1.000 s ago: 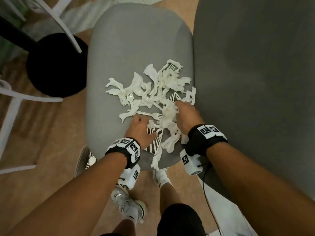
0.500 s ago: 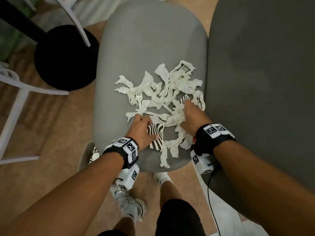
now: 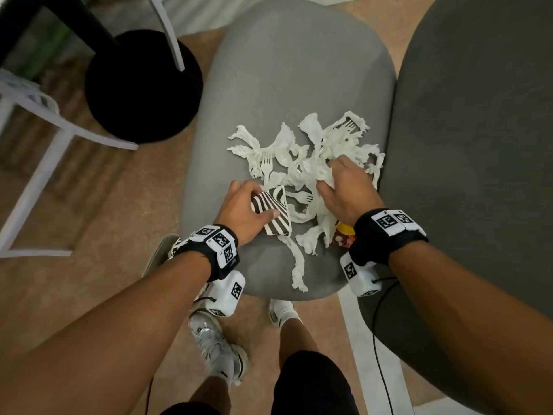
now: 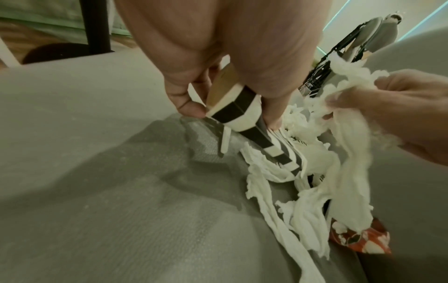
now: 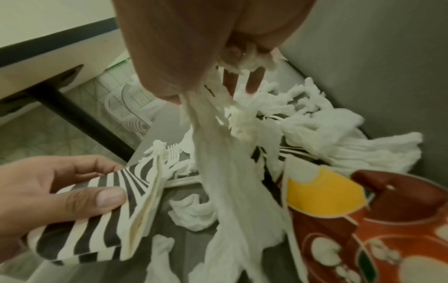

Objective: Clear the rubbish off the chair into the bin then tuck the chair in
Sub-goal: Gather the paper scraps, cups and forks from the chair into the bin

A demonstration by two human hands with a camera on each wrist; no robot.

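A pile of torn white tissue strips [image 3: 317, 163] mixed with white plastic forks [image 3: 266, 167] is spread over the front half of the light grey padded chair seat [image 3: 287, 70]. A flattened black-and-white striped paper carton [image 3: 273, 215] is pinched by the left hand [image 3: 242, 211], thumb on top and fingers beneath, its near end just above the seat. A bunch of the tissue strips is clutched in the right hand [image 3: 344, 190], fingers curled round it, strips trailing down. A red and yellow printed wrapper [image 5: 358, 220] is seen beside the right wrist at the seat's front edge. A darker grey seat [image 3: 478, 145] is just beside the chair on the right.
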